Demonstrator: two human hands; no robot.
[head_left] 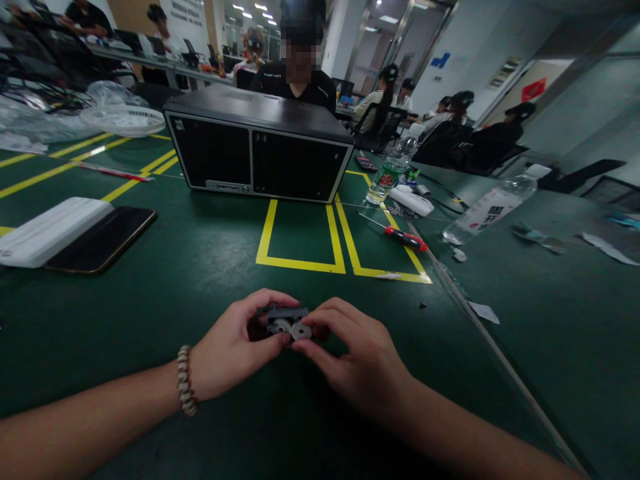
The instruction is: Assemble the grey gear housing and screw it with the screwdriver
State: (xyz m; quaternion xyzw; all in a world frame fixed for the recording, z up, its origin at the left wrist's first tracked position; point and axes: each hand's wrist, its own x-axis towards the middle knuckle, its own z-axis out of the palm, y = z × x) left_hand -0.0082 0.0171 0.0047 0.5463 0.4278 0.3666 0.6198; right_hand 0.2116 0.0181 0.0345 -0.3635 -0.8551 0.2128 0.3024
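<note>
Both of my hands meet low in the middle of the green table [200,267]. My left hand [235,347], with a bead bracelet on its wrist, is closed around a small dark grey part [286,321] that carries two pale round gears. My right hand [357,360] pinches the same part from the right, fingertips on the gear side. The part sits just above the table surface.
A black computer case [260,147] stands behind yellow floor-tape boxes [300,230]. A red-handled screwdriver [405,238], two plastic bottles [493,207], a white box [50,230] and a dark phone [103,240] lie around. A person sits behind the case; others work further back.
</note>
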